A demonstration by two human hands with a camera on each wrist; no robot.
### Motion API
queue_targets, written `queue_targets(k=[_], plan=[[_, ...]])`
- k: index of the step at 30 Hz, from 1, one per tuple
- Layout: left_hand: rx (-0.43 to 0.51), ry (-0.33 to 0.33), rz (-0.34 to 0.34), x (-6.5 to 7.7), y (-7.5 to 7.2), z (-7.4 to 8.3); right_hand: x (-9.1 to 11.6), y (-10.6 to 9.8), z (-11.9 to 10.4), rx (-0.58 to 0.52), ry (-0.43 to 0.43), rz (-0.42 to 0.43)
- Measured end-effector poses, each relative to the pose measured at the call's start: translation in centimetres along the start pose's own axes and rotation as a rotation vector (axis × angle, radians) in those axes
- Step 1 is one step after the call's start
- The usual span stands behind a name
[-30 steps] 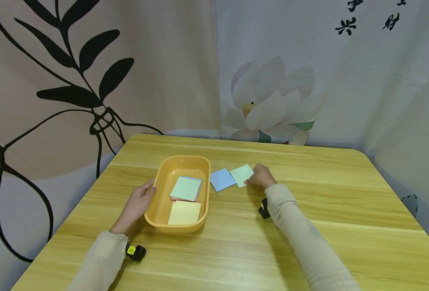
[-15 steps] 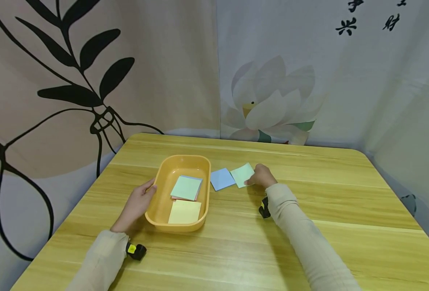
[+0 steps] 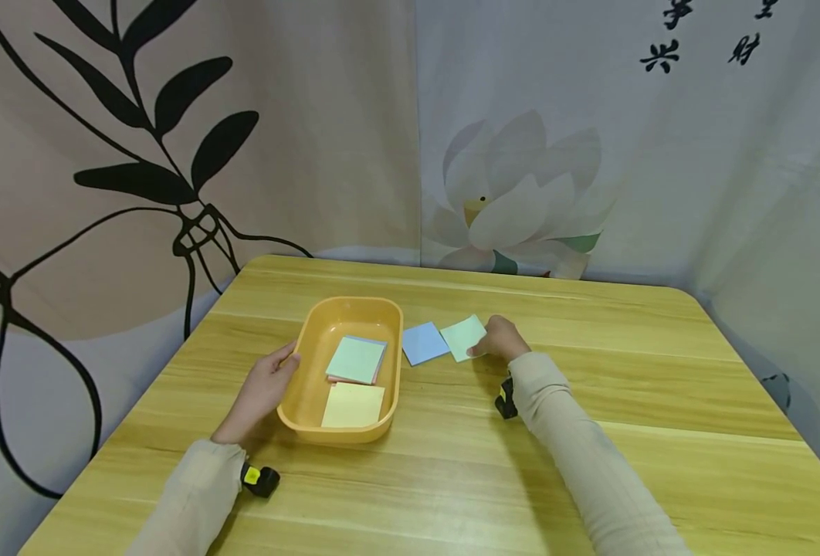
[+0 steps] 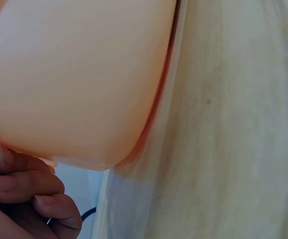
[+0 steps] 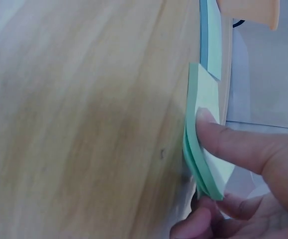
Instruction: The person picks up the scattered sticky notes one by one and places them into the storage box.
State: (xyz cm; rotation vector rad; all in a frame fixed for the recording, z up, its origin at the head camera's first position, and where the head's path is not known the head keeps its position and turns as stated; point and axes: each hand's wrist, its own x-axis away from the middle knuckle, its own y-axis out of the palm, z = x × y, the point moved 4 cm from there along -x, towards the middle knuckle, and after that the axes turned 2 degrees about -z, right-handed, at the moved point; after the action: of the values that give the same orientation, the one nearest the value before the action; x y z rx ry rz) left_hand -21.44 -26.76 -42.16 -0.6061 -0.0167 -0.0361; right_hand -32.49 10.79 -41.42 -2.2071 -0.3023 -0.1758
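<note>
My left hand point(image 3: 265, 386) grips the left rim of a yellow-orange plastic tub point(image 3: 347, 315), thumb over the edge; in the left wrist view its fingers point(image 4: 27, 184) curl by the tub's outer wall. A pale green sticky note pad point(image 3: 356, 360), with blue and pink edges showing under it, lies inside the tub, above a pale yellow pad point(image 3: 352, 407). With my right hand point(image 3: 503, 340) I pinch another green sticky note pad point(image 5: 208, 119), thumb on top and fingers beneath; the near end of the pad bends. Left of it a blue sticky note pad point(image 3: 424, 344) lies against the tub's right side.
Everything stands on a wood-grain table point(image 3: 424, 494) with rounded far corners. Behind it hangs a printed curtain point(image 3: 340, 139) with a black plant, a lotus and characters. A black wrist camera point(image 3: 260, 480) is strapped at the left sleeve, another camera point(image 3: 506, 399) at the right.
Both hands keep their places and holds. The far edge of the green pad in my right hand has dipped very slightly; the tub and blue pad have not moved.
</note>
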Motion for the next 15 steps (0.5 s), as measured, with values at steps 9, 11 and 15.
queue_targets(k=[9, 11, 15], plan=[[0.007, -0.003, -0.006, 0.0, 0.0, 0.0, -0.3, -0.4, 0.9, -0.015, -0.024, -0.016], [0.008, -0.005, -0.009, 0.0, 0.0, 0.0, -0.2, -0.5, 1.1, -0.035, -0.046, -0.022], [0.008, -0.007, -0.010, 0.0, 0.1, 0.0, 0.1, -0.8, 1.1, -0.083, -0.089, -0.037]])
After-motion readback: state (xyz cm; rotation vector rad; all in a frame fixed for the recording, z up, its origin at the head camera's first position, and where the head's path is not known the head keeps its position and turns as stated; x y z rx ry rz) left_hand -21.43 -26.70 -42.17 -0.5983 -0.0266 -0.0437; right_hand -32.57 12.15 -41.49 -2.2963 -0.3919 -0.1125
